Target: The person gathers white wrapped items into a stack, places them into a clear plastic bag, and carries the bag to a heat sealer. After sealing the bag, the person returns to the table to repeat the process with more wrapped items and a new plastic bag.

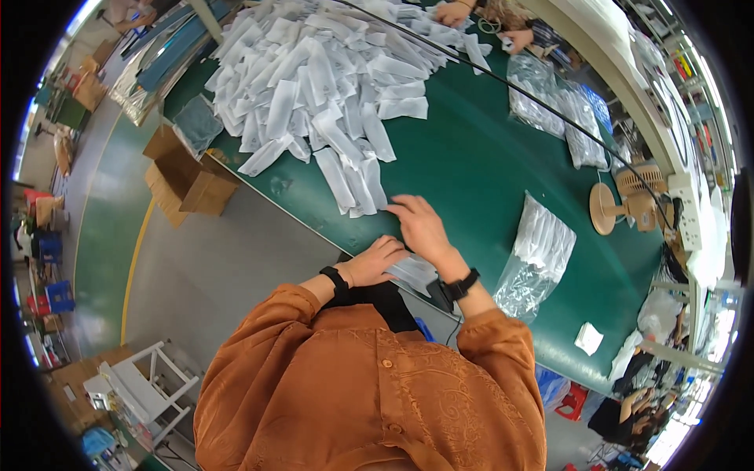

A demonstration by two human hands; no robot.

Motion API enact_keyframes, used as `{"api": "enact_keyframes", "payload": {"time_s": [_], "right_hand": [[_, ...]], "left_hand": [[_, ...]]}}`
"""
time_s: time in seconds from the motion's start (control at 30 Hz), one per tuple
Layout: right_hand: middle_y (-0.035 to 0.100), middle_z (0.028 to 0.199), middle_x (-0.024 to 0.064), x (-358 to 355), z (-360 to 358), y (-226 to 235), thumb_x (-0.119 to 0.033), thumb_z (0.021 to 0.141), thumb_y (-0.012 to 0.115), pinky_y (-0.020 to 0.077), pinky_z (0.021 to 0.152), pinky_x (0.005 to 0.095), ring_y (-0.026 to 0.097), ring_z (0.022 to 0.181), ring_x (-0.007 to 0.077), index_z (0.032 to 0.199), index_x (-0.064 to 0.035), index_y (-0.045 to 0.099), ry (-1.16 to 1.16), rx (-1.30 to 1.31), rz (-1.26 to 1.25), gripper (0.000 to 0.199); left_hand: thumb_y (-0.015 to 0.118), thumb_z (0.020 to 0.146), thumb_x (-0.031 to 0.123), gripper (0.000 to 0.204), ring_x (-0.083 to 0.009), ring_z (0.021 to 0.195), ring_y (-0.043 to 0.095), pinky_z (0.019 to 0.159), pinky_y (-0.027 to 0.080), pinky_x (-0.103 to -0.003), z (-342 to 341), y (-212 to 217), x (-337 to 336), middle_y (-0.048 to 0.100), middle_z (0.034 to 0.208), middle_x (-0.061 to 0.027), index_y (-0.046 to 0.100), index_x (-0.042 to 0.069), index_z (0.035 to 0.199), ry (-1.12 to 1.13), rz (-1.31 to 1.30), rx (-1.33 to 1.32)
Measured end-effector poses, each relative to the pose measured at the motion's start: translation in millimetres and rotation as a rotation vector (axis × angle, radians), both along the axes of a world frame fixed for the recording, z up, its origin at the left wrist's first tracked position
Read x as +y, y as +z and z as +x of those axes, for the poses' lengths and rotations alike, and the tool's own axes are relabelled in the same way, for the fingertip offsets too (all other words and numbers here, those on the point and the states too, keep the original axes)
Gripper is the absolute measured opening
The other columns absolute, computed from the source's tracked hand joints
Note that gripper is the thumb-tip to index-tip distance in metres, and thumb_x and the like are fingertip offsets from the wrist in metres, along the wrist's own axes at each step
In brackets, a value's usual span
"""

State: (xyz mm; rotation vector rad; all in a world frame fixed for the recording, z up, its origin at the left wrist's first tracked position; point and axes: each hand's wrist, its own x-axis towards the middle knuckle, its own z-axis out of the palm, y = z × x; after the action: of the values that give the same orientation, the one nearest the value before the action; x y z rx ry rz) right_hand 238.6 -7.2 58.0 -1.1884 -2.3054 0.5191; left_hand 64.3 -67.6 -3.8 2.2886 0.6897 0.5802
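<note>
A large heap of white, slim, translucent packets (306, 86) covers the far left of the green table. Its nearest packets (349, 184) reach toward me in a loose row. My right hand (422, 228) stretches to the corner of that row, fingers extended and apart, tips at the packets' edge. Closer to my body, my left hand (375, 261) has its fingers bent over a small bunch of white packets (414, 272) at the table's front edge. The underside of that grip is hidden. I wear a dark band on each wrist.
A clear bag of white packets (542, 239) lies on the table (463, 173) to the right, near a small white piece (588, 338). Filled bags (538, 94) and a fan (628, 200) stand farther back. Another person's hands (453, 13) work beyond the heap. An open carton (188, 177) sits left.
</note>
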Motion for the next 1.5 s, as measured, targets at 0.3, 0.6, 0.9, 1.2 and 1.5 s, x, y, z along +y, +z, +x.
{"api": "enact_keyframes", "payload": {"time_s": [0.3, 0.6, 0.9, 1.2, 1.5], "right_hand": [[0.052, 0.132, 0.0091, 94.5, -63.8, -34.2, -0.001, 0.076, 0.062, 0.0463, 0.093, 0.0415, 0.05, 0.121, 0.0319, 0.127, -0.0118, 0.056, 0.347, -0.464, 0.138, 0.053], [0.044, 0.128, 0.0192, 6.2, 36.8, -55.3, -0.002, 0.07, 0.077, 0.0506, 0.092, 0.0424, 0.051, 0.118, 0.0372, 0.129, -0.0068, 0.051, -0.156, -0.038, -0.22, 0.064], [0.055, 0.108, 0.0181, -65.5, 61.7, -57.7, 0.005, 0.069, 0.074, 0.0508, 0.08, 0.0433, 0.059, 0.096, 0.0388, 0.107, -0.0042, 0.054, -0.658, -0.018, -0.297, 0.044], [0.058, 0.101, 0.0171, -50.2, 80.1, -44.9, 0.0, 0.073, 0.071, 0.0509, 0.071, 0.0378, 0.061, 0.082, 0.0325, 0.097, -0.0009, 0.057, -0.223, 0.188, -0.38, 0.028], [0.061, 0.09, 0.0184, 28.5, 81.6, -82.7, 0.002, 0.073, 0.063, 0.0516, 0.071, 0.0402, 0.062, 0.077, 0.038, 0.109, -0.0034, 0.056, -0.417, 0.005, -0.28, 0.037]], "left_hand": [[0.08, 0.068, 0.017, 0.068, -0.0359, 0.121, 0.041, 0.106, 0.036, -0.046, -19.0, -6.5, -17.3, 0.047, 0.126, -0.0151, 0.05, 0.004, 0.128, 0.081, 0.011, -0.049], [0.083, 0.064, 0.019, 0.071, -0.0372, 0.125, 0.039, 0.106, 0.036, -0.047, -28.1, -12.4, -10.9, 0.046, 0.13, -0.0148, 0.053, 0.008, 0.127, 0.075, -0.018, -0.061], [0.089, 0.059, 0.025, 0.058, -0.0418, 0.142, 0.02, 0.111, 0.028, -0.057, -11.7, 4.9, 16.9, 0.029, 0.149, -0.0165, 0.067, 0.015, 0.111, 0.163, 0.042, 0.005], [0.088, 0.059, 0.023, 0.063, -0.0396, 0.133, 0.03, 0.109, 0.032, -0.05, -2.1, -4.0, 24.9, 0.038, 0.139, -0.0164, 0.063, 0.012, 0.116, 0.039, -0.051, -0.017], [0.09, 0.054, 0.026, 0.081, -0.0391, 0.126, 0.037, 0.108, 0.035, -0.047, 3.3, 6.3, 32.6, 0.042, 0.132, -0.0171, 0.054, 0.009, 0.124, 0.066, -0.035, 0.042]]}}
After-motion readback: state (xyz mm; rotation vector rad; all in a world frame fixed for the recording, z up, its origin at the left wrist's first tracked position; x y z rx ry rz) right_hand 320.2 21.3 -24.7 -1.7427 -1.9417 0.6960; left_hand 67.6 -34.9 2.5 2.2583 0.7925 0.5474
